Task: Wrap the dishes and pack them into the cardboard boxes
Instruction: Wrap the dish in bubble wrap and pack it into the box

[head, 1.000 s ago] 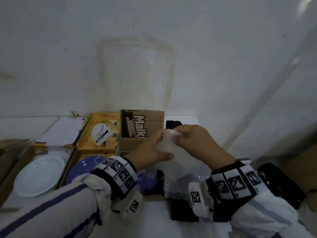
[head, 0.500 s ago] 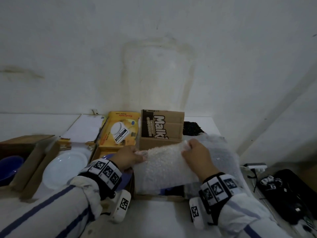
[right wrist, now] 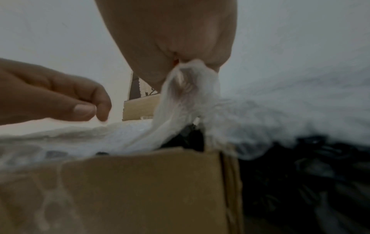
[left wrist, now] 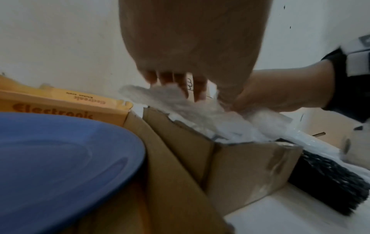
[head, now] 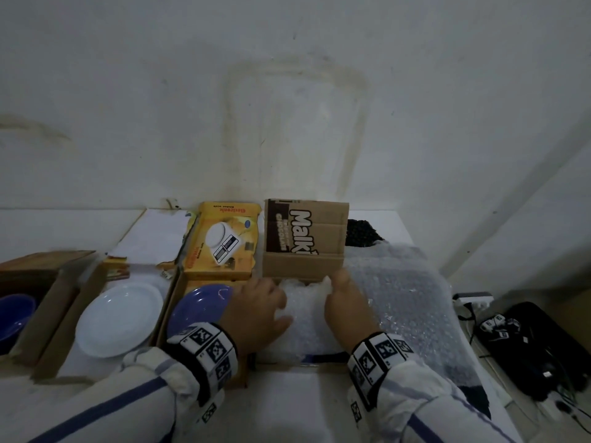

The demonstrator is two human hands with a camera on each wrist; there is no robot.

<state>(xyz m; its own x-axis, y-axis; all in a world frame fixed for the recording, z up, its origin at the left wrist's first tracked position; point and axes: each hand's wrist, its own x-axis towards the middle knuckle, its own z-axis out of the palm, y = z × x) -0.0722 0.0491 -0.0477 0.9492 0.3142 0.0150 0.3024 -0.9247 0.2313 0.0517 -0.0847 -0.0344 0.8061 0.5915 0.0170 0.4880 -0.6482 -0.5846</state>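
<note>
The brown box (head: 305,247) with the chocolate print served as the reference point. A sheet of bubble wrap (head: 307,314) lay across its open top, between both hands, and spilled over a larger heap of bubble wrap (head: 406,302) to the right of the box.

From the head view, the left hand (head: 256,311) rested on the sheet at the box's left side; finger position could not be read there. The left wrist view showed its fingers (left wrist: 176,79) nearly straight and pointing down, tips on the sheet. The right wrist view showed that hand loosely curled with nothing between thumb and fingers.

The right hand (head: 345,302) was at the box's far right corner. Only the right wrist view made the grip plain: the fingers pinched a bunched corner of the sheet (right wrist: 188,74) and held it raised above the box wall (right wrist: 140,182).

A blue plate (head: 200,308) lay in a yellow carton (head: 220,241) just left of the box; the left wrist view showed the plate's rim (left wrist: 128,152) close against the box flap. A white plate (head: 120,318) lay further left, with a blue bowl (head: 16,314) beyond it. Black netting (head: 361,233) showed behind the box's right side.
</note>
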